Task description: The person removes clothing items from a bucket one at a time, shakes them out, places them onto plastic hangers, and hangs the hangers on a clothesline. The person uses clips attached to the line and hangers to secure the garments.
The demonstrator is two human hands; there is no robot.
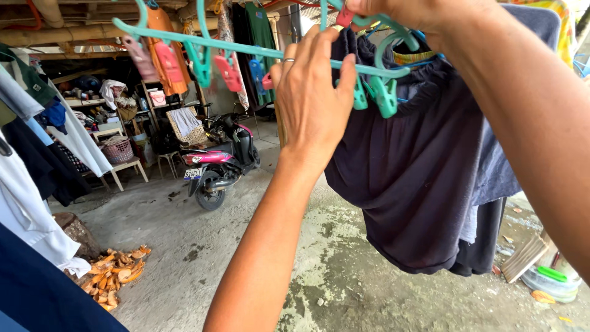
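Note:
A teal clip hanger (184,38) with teal pegs (384,95) and pink pegs (228,72) hangs at head height. A dark navy garment (405,178) droops from it, with a blue-grey cloth (498,166) behind. My left hand (313,98), a ring on one finger, is raised to the hanger's bar and pinches the garment's upper edge between thumb and fingers. My right hand (399,12) is at the top edge of the view, mostly cut off. It is closed around the hanger's upper frame beside a pink peg (344,16).
A pink and black scooter (218,163) is parked on the concrete floor behind. Clothes (37,178) hang at the left. A pile of orange husks (114,276) lies by a rock. Wooden benches and a basket (118,150) stand at the back. A basin (550,280) sits low right.

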